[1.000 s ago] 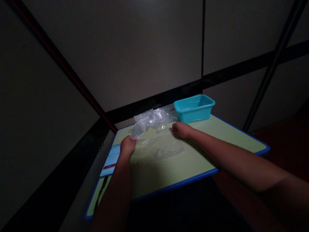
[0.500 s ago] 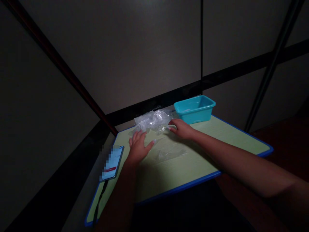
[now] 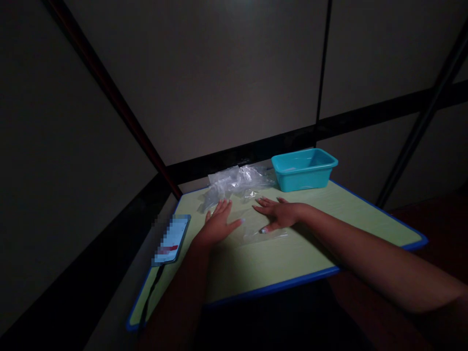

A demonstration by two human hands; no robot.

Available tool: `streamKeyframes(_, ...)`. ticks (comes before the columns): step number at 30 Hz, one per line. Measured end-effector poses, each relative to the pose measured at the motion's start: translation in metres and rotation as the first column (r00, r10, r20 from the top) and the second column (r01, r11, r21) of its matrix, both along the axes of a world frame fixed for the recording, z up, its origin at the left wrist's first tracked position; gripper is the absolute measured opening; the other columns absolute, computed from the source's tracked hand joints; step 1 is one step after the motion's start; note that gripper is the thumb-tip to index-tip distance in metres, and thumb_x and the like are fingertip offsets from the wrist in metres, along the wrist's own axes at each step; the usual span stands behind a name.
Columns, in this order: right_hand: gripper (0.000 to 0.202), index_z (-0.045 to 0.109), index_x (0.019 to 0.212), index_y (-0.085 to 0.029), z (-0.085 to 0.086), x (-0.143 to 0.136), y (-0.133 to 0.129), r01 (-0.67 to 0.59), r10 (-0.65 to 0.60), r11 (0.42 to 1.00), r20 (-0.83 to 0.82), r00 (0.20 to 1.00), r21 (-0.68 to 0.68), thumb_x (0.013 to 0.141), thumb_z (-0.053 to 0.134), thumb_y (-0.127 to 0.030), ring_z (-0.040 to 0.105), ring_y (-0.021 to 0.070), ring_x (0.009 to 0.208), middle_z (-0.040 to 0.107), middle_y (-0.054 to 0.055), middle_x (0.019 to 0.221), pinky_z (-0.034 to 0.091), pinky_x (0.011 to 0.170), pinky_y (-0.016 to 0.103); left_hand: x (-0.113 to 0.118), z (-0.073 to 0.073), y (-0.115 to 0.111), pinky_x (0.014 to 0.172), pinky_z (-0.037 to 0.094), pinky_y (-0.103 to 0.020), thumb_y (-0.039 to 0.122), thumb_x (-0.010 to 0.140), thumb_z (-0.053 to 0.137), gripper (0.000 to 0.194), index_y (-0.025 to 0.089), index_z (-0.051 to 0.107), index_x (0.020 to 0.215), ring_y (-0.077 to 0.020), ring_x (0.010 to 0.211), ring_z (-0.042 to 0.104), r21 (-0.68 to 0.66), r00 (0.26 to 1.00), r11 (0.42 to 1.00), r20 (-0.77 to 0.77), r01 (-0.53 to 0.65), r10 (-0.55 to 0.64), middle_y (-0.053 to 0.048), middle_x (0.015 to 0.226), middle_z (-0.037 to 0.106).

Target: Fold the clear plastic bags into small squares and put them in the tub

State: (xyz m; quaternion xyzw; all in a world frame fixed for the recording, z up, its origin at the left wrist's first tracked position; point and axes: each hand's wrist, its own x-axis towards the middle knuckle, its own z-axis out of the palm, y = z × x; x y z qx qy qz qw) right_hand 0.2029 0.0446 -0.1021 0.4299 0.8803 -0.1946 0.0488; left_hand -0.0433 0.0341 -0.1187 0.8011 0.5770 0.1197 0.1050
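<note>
A clear plastic bag (image 3: 261,236) lies flat on the yellow-green table (image 3: 256,270). My left hand (image 3: 218,225) rests at the left side of this bag, fingers stretched out and spread. On the bag's right side, my right hand (image 3: 278,214) lies palm down with its fingers apart. Neither hand grips anything. Just beyond my fingertips sits a crumpled heap of clear plastic bags (image 3: 237,183). The bag's upper outline is too faint to trace.
A turquoise plastic basin (image 3: 304,176) stands at the back right of the table, beside the heap. At the left edge lies a phone (image 3: 173,241) with a lit screen and a dark strap (image 3: 155,287). A panelled wall (image 3: 234,97) rises behind the table.
My right hand has come down closer to me and flattened with its fingers spread over the bag; before, it was at the bag's far edge, fingers curled. The view has shifted slightly.
</note>
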Motion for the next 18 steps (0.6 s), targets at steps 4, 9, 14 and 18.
streamKeyframes(4,0.097,0.013,0.146,-0.024,0.0,0.003,0.004,0.052,-0.052,0.999,0.029,0.998,0.017,0.069,0.054,-0.068,-0.005,0.0353,0.136,-0.001,0.012,0.151,0.004,0.1,0.066,-0.007,0.002,0.01,0.107,0.021,-0.046,0.045,0.081,0.053,0.049,0.017,0.054,0.121,-0.0294,0.13,0.033,0.293,0.966,0.939,0.231,-0.182,0.115,-0.015,0.136,0.045)
streamKeyframes(9,0.087,0.018,0.145,-0.025,-0.004,0.005,0.008,0.093,-0.086,0.988,-0.056,0.995,0.121,0.075,0.051,-0.065,-0.003,0.0337,0.137,0.001,0.012,0.151,0.002,0.101,0.065,-0.012,0.008,0.019,0.098,0.036,-0.039,0.039,0.079,0.056,0.023,0.02,0.063,0.09,-0.0249,0.106,0.053,0.317,0.763,0.868,0.638,-0.383,0.104,-0.01,0.102,0.062)
streamKeyframes(14,0.076,0.027,0.143,-0.024,-0.005,0.004,0.009,0.101,-0.067,0.98,-0.194,0.979,0.171,0.08,0.047,-0.06,0.008,0.0334,0.137,0.012,0.009,0.151,0.0,0.104,0.062,-0.015,0.023,0.018,0.075,0.048,-0.034,0.054,0.089,0.028,0.047,0.018,0.059,0.086,-0.0209,0.092,0.058,-0.299,0.044,0.906,0.944,-0.298,0.326,-0.01,0.103,0.06)
streamKeyframes(18,0.069,0.035,0.14,-0.023,-0.007,0.004,0.01,0.082,-0.047,0.983,-0.2,0.979,0.167,0.08,0.05,-0.055,0.015,0.0329,0.136,0.019,0.01,0.15,0.004,0.105,0.062,-0.025,0.031,0.018,0.075,0.049,-0.039,0.055,0.089,0.02,0.051,0.019,0.057,0.087,-0.0229,0.098,0.058,-0.543,-0.281,0.829,0.823,-0.136,0.493,-0.012,0.107,0.058)
